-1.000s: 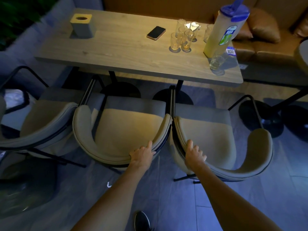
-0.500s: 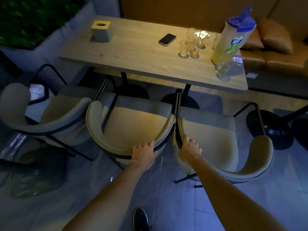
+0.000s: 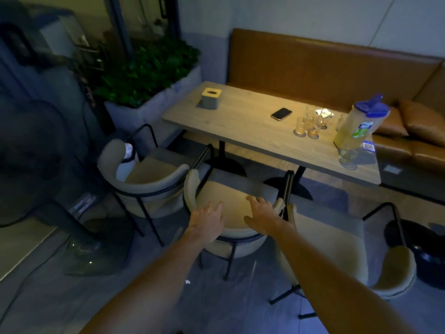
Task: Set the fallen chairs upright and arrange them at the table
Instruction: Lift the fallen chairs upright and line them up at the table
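Note:
Three beige padded chairs with black metal frames stand upright along the near side of the wooden table (image 3: 243,126). The left chair (image 3: 154,174) is turned a little outward. The middle chair (image 3: 231,191) and the right chair (image 3: 334,239) stand side by side, touching. My left hand (image 3: 208,222) hovers with spread fingers over the middle chair's curved back. My right hand (image 3: 262,214) is also spread, above that chair's seat near its right armrest. Neither hand grips anything.
On the table are a tissue box (image 3: 211,98), a phone (image 3: 281,114), several small glasses (image 3: 309,125) and a blue-lidded pitcher (image 3: 358,124). A brown bench sofa (image 3: 325,71) runs behind. A planter (image 3: 149,75) stands at the left, a fan base (image 3: 96,251) on the floor.
Both hands have let go of the chair backs and lifted, fingers spread; the right hand moved from the right chair over the middle one. My view has risen and swung left.

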{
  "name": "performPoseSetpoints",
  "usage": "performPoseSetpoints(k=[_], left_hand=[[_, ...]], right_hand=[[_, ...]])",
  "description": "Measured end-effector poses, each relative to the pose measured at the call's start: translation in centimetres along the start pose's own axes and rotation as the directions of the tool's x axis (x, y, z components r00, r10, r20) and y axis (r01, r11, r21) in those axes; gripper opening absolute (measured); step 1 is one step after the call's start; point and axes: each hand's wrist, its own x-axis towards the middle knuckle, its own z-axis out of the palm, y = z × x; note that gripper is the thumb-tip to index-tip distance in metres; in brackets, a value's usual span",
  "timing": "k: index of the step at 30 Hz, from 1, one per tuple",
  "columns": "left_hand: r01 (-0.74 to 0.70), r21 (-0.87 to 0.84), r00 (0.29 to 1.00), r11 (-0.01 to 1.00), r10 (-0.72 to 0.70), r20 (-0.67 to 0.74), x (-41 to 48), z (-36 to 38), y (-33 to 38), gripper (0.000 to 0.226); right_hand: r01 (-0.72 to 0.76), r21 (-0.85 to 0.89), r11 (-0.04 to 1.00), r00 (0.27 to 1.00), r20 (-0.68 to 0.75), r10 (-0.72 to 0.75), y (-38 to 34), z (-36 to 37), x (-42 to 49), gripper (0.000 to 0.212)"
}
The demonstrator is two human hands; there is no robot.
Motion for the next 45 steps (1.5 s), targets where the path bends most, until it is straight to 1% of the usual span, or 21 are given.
performPoseSetpoints(k=[1, 4, 8, 11, 17, 21, 28, 31, 34, 37, 40, 43, 45], left_hand=[[0.007, 0.007, 1.0, 1.0, -0.007, -0.017, -0.4, -0.7, -1.5, 0.05], [0.047, 0.014, 0.999, 0.999, -0.047, 0.0, -1.0, -2.5, -6.2, 0.046], [0.075, 0.025, 0.997, 0.997, -0.076, 0.022, -0.4, -4.5, -13.1, 0.046], [0.071, 0.043, 0.996, 0.997, -0.073, 0.043, 0.2, -5.5, -17.9, 0.052], [0.057, 0.049, 0.994, 0.997, -0.062, 0.086, 3.0, -6.1, -24.4, 0.051], [0.014, 0.067, 0.994, 0.998, -0.021, 0.104, 5.7, -5.0, -26.7, 0.054], [-0.006, 0.076, 0.985, 0.997, -0.007, 0.17, 11.1, -1.4, -29.3, 0.054], [-0.01, 0.046, 0.983, 0.999, 0.001, 0.186, 13.7, -0.1, -30.3, 0.052], [0.0, 0.049, 0.977, 0.999, -0.01, 0.211, 16.2, 1.2, -31.6, 0.054], [-0.01, 0.031, 0.968, 0.999, 0.001, 0.251, 18.0, 2.7, -32.8, 0.056], [-0.017, 0.009, 0.957, 1.0, 0.014, 0.291, 19.4, 4.5, -34.0, 0.06], [-0.011, -0.017, 0.94, 1.0, 0.016, 0.341, 20.9, 6.2, -35.5, 0.067], [-0.032, -0.029, 0.933, 0.999, 0.04, 0.357, 21.3, 7.4, -36.5, 0.066]], right_hand=[[0.01, -0.008, 1.0, 1.0, 0.011, -0.01, -1.5, -0.3, 0.1, 0.072], [0.038, -0.015, 0.999, 0.998, 0.043, -0.037, -5.9, -0.6, 0.9, 0.072], [0.009, 0.023, 1.0, 0.998, 0.065, -0.011, -11.3, -0.5, 2.8, 0.072], [-0.025, 0.054, 0.998, 0.997, 0.075, 0.021, -15.1, -0.1, 4.2, 0.072], [-0.04, 0.142, 0.989, 0.995, 0.102, 0.026, -20.1, 1.9, 7.3, 0.07], [-0.084, 0.139, 0.987, 0.988, 0.14, 0.065, -20.9, 3.8, 10.6, 0.069], [-0.171, 0.203, 0.964, 0.974, 0.182, 0.135, -20.0, 7.0, 17.4, 0.069], [-0.247, 0.208, 0.946, 0.945, 0.27, 0.187, -19.6, 8.7, 19.7, 0.069], [-0.289, 0.204, 0.935, 0.929, 0.297, 0.222, -19.9, 10.1, 21.7, 0.062], [-0.342, 0.198, 0.919, 0.915, 0.293, 0.278, -20.4, 11.6, 23.5, 0.068], [-0.411, 0.174, 0.895, 0.889, 0.295, 0.351, -20.8, 12.8, 25.0, 0.064], [-0.501, 0.154, 0.852, 0.85, 0.271, 0.451, -21.2, 14.2, 26.2, 0.064], [-0.55, 0.116, 0.827, 0.818, 0.279, 0.504, -21.8, 14.6, 26.5, 0.068]])
